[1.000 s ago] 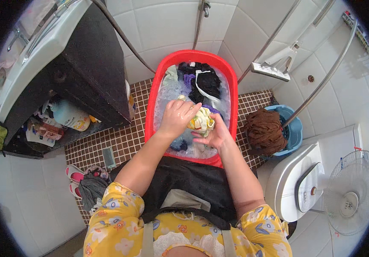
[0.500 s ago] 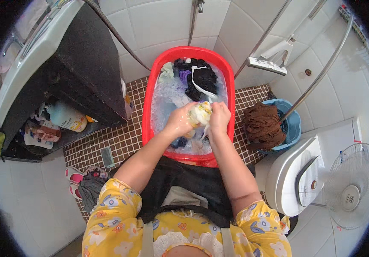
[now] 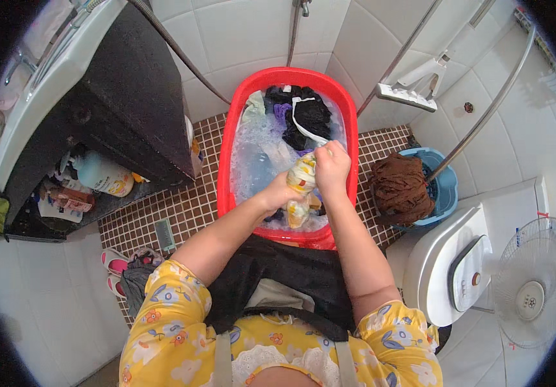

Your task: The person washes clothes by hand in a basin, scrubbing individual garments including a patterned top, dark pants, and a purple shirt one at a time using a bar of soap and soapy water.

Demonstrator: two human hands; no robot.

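The floor of small, square brown tiles with pale grout lines (image 3: 210,155) carries a large, rounded, bright red plastic tub (image 3: 225,174), set lengthwise in front of the person, its near end close to the dark apron. On the same tiles, to the right and a little apart from the tub, stands a light blue plastic bucket (image 3: 447,193). To the left, near a flat, rectangular grey drain cover (image 3: 164,234), lie a pair of white shoes with pink insides (image 3: 115,261) and, just beside them, a crumpled dark grey cloth (image 3: 137,277), partly hidden by a sleeve.
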